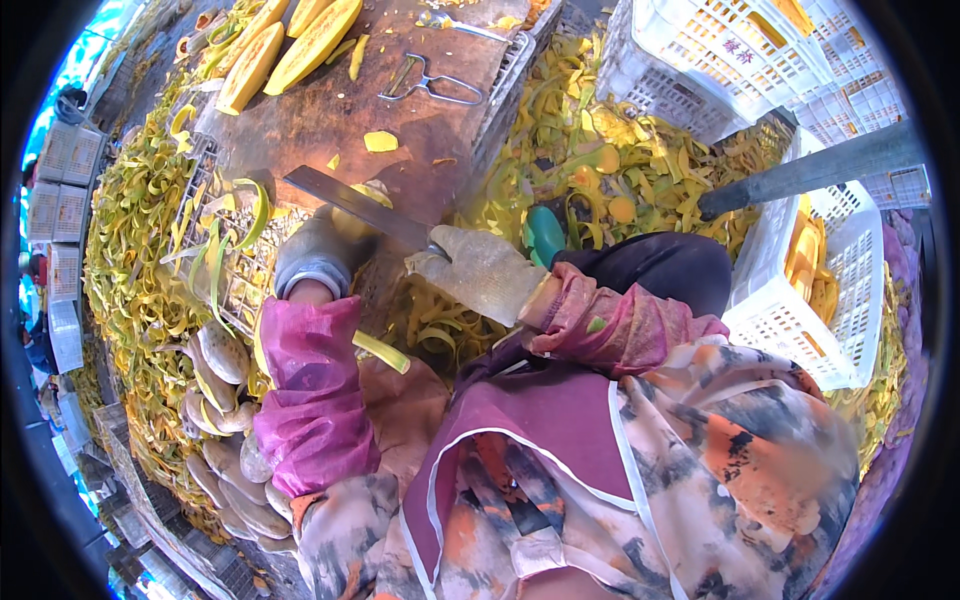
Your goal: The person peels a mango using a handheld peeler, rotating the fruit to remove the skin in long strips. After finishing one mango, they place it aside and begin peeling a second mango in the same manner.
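My right hand [480, 271], in a pale work glove, is closed round the handle of a knife [352, 206]. The knife's long straight blade points to the upper left, across my left hand. My left hand [319, 244], in a greyish glove, grips a piece of squash [362, 208] with pale yellow flesh, partly hidden by the blade and the glove. Both hands are at the near edge of a brown board [420, 135]. Farther up the board lie halved yellow squashes [315, 45], a metal peeler [427, 81], a spoon-like tool [465, 26] and a small yellow scrap [381, 141].
Green and yellow peelings [142, 225] cover the ground at left and right. Whole tan squashes [232, 480] are piled at my left. A white plastic crate [832, 300] at right holds yellow pieces; more white crates [705, 45] stand beyond. A grey bar [817, 169] juts in from the right.
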Demonstrator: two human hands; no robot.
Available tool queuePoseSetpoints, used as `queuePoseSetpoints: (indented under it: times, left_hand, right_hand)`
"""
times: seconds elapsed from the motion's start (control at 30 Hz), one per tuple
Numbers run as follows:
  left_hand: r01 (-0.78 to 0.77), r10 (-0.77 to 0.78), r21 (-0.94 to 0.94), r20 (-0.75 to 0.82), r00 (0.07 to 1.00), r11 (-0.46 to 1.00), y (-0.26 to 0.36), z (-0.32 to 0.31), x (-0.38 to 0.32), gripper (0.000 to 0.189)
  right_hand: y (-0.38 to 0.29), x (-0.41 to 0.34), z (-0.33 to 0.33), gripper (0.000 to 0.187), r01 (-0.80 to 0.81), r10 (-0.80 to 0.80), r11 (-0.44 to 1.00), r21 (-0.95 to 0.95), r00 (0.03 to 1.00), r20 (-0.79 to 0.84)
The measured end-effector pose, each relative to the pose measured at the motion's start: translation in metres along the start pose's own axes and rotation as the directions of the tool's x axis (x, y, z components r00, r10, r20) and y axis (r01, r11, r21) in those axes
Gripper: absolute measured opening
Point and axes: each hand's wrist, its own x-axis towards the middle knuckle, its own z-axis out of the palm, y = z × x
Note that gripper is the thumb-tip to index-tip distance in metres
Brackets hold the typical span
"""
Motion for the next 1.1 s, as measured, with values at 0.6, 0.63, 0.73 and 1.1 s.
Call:
queuePoseSetpoints:
  times: [0.6, 0.63, 0.73, 1.1]
  left_hand:
    - [0.127, -0.107, 0.124, -0.156, 0.982, 0.984, 0.013, 0.012, -0.02, 0.082]
    - [0.113, -0.075, 0.177, -0.209, 0.975, 0.978, 0.012, 0.019, -0.02, 0.082]
    - [-0.017, 0.141, 0.261, -0.466, 0.873, 0.965, 0.003, 0.046, -0.023, 0.07]
    - [-0.248, 0.18, -0.011, -0.66, 0.73, 0.969, -0.006, 0.066, -0.013, 0.035]
  right_hand:
    - [-0.006, 0.102, -0.04, 0.047, -0.411, 0.247, 0.827, 0.383, 0.878, 0.41]
    - [-0.005, 0.095, -0.042, 0.047, -0.414, 0.281, 0.846, 0.335, 0.882, 0.378]
    - [-0.001, 0.058, -0.046, 0.046, 0.4, -0.378, 0.889, -0.222, 0.916, 0.137]
    - [-0.004, -0.005, -0.017, 0.046, 0.263, -0.259, 0.868, -0.421, 0.964, 0.066]
